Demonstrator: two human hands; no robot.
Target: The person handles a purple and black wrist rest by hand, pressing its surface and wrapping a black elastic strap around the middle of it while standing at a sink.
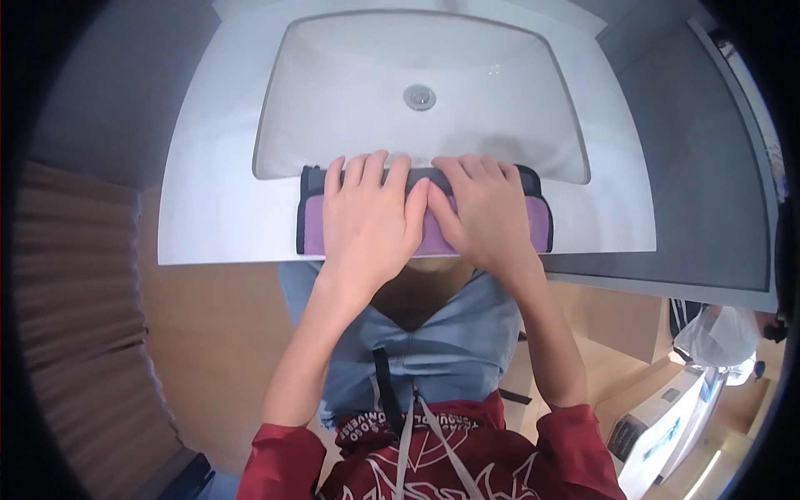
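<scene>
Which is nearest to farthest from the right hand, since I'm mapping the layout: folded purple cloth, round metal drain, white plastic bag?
1. Folded purple cloth, directly under the right hand.
2. Round metal drain, ahead in the basin.
3. White plastic bag, far lower right.

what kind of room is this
Most likely a bathroom or washroom: a white washbasin with a metal drain, and both hands pressing a folded purple cloth on its front rim.

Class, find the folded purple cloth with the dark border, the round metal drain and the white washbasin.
Folded purple cloth with dark border (537,223), head view, its right end.
Round metal drain (419,97), head view, its middle.
White washbasin (208,192), head view, its flat left rim.
</scene>
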